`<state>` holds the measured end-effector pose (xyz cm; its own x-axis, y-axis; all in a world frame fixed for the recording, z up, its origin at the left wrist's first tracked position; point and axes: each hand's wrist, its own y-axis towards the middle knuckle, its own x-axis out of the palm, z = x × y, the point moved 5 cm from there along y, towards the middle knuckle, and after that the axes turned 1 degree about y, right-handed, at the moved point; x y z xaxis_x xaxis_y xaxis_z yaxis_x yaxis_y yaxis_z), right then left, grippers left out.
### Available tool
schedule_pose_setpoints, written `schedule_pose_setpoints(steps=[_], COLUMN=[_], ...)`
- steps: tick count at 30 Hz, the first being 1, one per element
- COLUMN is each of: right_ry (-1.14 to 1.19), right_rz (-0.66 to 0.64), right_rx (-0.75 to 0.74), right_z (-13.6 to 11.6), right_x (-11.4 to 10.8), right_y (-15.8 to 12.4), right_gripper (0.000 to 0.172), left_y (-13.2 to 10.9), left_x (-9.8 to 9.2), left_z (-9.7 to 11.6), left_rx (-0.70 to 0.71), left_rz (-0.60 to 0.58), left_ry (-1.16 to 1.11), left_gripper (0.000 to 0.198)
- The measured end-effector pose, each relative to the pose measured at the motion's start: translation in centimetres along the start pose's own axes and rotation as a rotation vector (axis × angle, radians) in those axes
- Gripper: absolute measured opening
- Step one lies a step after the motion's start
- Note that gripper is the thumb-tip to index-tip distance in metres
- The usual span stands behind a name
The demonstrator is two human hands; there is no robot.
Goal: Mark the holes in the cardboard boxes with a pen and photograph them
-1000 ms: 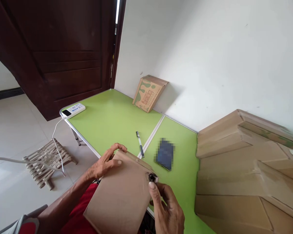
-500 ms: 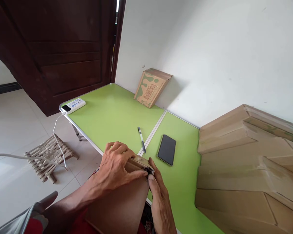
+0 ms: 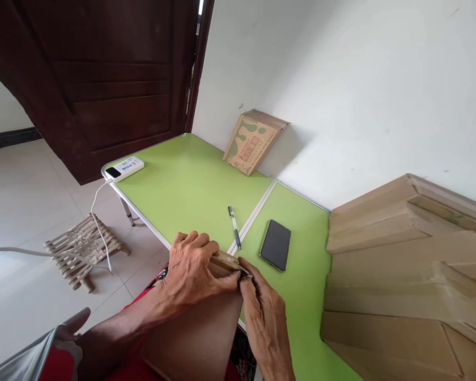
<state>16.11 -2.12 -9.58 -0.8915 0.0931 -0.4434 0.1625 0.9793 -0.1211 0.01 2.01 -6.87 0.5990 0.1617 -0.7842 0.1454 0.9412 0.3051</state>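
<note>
A brown cardboard box (image 3: 196, 336) is tilted over my lap at the near edge of the green table (image 3: 174, 185). My left hand (image 3: 194, 267) is closed over its upper end, with the fingers across the far side and the thumb along the edge. At the box's right corner, my right hand (image 3: 262, 309) pinches the cardboard, thumb and fingers meeting at a dark fold near my left thumb. What lies in that fold is too small to make out. Just beyond the hands are a pen (image 3: 235, 227) and a dark phone (image 3: 275, 245).
Several folded cardboard boxes (image 3: 381, 280) are stacked at the right. A printed carton (image 3: 252, 145) leans against the wall. A white device (image 3: 125, 168) with a cable sits at the table's left corner, above a woven stool (image 3: 83, 248) on the floor.
My right thumb has pressed in and the right hand has turned slightly at the corner, covering more of the dark fold. The whole view has shifted a little.
</note>
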Motion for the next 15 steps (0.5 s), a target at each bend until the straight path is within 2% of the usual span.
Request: schedule_pose_setpoints(steps=[3,5,8,10,12,15], right_ry=[0.083,0.098,-0.168,-0.329,-0.388,-0.378], right_rz=[-0.15,-0.19,-0.066,-0.005,0.023,0.05], right_rx=[0.031,0.048,0.021,0.04,0.078,0.116], right_z=[0.9,1.6,2.1,2.3,2.6,3.0], right_x=[-1.1,-1.9,-2.4,-1.2,0.4,2.0], right_y=[0.7,2.3,6.6,9.7,12.2,14.2], right_gripper=[0.066,0.07,0.061,0.041,0.023,0.01], left_y=[-0.2,-0.3,-0.4,-0.5,-0.6,-0.6], left_x=[-0.1,-0.2,-0.3,-0.2,-0.2,-0.1], left_z=[-0.5,-0.8,-1.2,-1.3,-1.3,-1.4], left_rx=[-0.016,-0.022,-0.012,0.005,0.025,0.035], left_rz=[-0.012,-0.04,-0.062,-0.056,-0.042,-0.024], left_ry=[-0.003,-0.008,-0.002,-0.001,-0.009,-0.01], left_gripper=[0.035,0.037,0.041,0.043,0.046,0.049])
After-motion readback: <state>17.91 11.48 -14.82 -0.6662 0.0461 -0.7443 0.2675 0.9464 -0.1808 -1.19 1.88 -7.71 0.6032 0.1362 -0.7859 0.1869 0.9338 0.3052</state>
